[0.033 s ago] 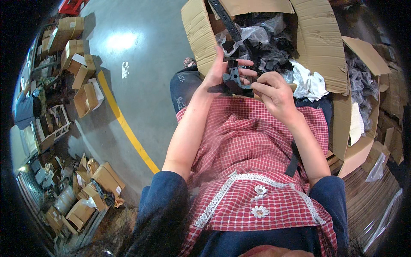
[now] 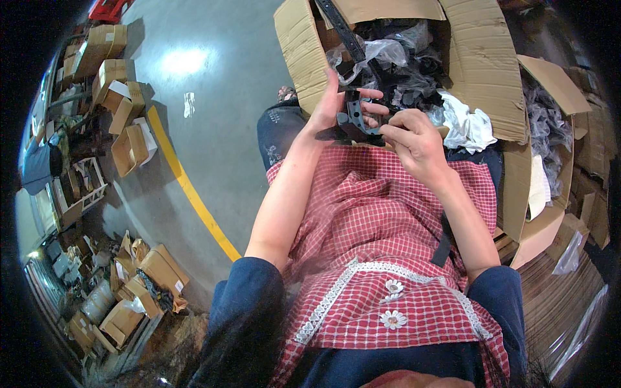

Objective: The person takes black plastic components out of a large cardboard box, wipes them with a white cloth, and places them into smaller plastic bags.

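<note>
The grey concrete floor (image 2: 213,97) fills the left side of your view, crossed by one yellow line (image 2: 191,191) that runs diagonally from upper left toward your left elbow. Along the floor's left edge, small cardboard boxes (image 2: 119,97) lie stacked and scattered — too many and too bent by the lens to count.

In front of you stands one large open cardboard box (image 2: 482,71), its flaps folded outward, filled with dark parts, clear plastic bags (image 2: 378,52) and one white cloth (image 2: 469,126) at its near right edge. A single black strap (image 2: 343,32) leans over the box's far left corner. A second open box (image 2: 550,168) sits to the right of the first, holding more bagged dark pieces.

Your lap is covered by one red-and-white checked apron (image 2: 381,246) with a white trim and two small fabric flowers.

Both hands meet just above the apron, at the near edge of the large box. Your left hand (image 2: 326,107) is upright, with fingers extended and lightly curled behind one small black plastic part (image 2: 352,119), thumb on its left side. Your right hand (image 2: 414,142) comes in from the right — its fingers are curled, and the fingertips (image 2: 388,129) pinch the part's right edge. The part sits between the two hands, touching both.
</note>
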The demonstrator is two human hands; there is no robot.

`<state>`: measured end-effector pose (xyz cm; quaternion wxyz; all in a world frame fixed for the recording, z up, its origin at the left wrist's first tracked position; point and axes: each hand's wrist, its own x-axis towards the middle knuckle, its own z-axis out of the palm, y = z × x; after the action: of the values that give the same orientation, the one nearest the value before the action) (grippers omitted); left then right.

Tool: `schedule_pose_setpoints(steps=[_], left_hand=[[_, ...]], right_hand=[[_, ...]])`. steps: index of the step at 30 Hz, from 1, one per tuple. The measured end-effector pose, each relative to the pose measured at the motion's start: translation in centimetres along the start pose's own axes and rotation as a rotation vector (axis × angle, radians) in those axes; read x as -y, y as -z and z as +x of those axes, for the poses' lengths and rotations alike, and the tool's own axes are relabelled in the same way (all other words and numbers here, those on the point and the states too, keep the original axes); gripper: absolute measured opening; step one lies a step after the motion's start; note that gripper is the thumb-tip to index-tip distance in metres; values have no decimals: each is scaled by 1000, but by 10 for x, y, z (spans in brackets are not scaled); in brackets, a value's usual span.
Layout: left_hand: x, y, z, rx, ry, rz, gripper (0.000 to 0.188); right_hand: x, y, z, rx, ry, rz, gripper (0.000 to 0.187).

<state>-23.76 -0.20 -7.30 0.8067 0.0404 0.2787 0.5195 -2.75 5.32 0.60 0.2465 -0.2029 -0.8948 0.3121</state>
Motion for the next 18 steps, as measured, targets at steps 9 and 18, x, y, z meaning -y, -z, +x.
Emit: schedule_pose_setpoints(steps=[9,18], left_hand=[[8,-9,-2,54,5,-130,75],[14,-2,3,37,-14,88,44]], right_hand=[[6,-7,6,-84,-28,-121,20],[-17,-13,2,203,-310,511,16]])
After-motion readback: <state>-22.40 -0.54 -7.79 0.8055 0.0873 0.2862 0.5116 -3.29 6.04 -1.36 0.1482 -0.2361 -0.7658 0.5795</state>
